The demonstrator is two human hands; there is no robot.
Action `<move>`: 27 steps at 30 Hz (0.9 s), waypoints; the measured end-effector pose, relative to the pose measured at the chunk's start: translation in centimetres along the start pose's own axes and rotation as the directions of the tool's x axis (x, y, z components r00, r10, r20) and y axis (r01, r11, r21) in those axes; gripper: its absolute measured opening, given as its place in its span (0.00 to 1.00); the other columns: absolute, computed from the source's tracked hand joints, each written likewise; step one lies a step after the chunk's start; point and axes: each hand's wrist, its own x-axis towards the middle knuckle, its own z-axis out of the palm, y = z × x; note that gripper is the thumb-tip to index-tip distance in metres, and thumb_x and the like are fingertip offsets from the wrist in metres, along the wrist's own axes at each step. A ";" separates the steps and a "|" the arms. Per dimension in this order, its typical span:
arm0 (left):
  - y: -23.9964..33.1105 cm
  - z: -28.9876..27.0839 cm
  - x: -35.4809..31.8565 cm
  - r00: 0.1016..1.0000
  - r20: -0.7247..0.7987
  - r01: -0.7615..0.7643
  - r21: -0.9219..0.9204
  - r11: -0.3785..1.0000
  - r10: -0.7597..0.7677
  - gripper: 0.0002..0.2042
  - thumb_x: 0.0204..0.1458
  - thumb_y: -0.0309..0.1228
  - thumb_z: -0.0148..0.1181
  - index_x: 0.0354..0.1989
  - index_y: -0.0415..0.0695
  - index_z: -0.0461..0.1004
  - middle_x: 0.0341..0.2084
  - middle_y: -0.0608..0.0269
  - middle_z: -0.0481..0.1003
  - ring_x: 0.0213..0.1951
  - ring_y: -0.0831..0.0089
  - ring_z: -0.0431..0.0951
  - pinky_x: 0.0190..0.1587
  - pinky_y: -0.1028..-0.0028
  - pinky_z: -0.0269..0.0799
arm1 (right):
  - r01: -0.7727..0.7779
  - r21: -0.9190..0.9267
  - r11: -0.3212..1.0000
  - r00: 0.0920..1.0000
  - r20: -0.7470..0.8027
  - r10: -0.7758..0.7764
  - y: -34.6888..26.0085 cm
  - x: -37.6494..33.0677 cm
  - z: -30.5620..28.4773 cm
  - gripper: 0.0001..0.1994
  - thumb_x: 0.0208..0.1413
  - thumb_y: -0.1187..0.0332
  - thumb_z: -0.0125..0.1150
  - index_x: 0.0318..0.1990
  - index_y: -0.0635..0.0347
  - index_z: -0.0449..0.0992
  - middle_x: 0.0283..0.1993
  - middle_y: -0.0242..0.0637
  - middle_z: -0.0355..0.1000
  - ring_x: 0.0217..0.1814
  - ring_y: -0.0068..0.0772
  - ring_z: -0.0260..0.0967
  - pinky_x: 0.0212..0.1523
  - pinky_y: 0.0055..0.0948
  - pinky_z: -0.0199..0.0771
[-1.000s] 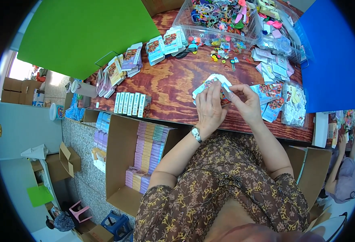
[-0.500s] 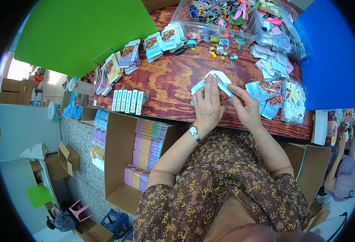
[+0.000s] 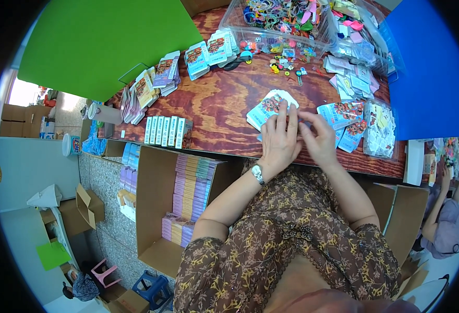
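Note:
My left hand [image 3: 281,136], a silver watch at its wrist, reaches over the near right part of a fanned stack of flat printed cartons [image 3: 268,108]. Its fingers are stretched out, palm down. Close beside its fingertips is my right hand [image 3: 319,136], with fingers bent and closed in toward the thumb. Whatever lies between the two hands is hidden by the left one. To the right of my right hand are more blue-and-white cartons [image 3: 339,113] with a red picture, next to a clear bag of small white packets [image 3: 379,130].
A row of upright small boxes [image 3: 168,130] stands at the table's front left. Carton stacks [image 3: 197,58] curve along the left. Far back are a clear bin of colourful trinkets [image 3: 287,15] and loose small toys [image 3: 281,68]. A cardboard box [image 3: 156,198] of packed cartons sits below.
A small blue-and-white box between my hands has gone out of sight. My left hand has shifted right and nearer, uncovering more of the carton stack. My right hand's fingers have bent in.

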 end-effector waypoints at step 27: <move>-2.6 0.9 2.0 0.917 0.132 0.397 -0.392 0.830 -0.377 0.43 0.39 0.35 0.75 0.65 0.37 0.59 0.50 0.48 0.68 0.48 0.47 0.74 0.53 0.54 0.72 | 0.409 -0.354 0.841 0.870 -0.127 -0.477 2.0 1.8 1.5 0.19 0.56 0.73 0.68 0.56 0.59 0.78 0.57 0.48 0.72 0.56 0.47 0.74 0.52 0.38 0.77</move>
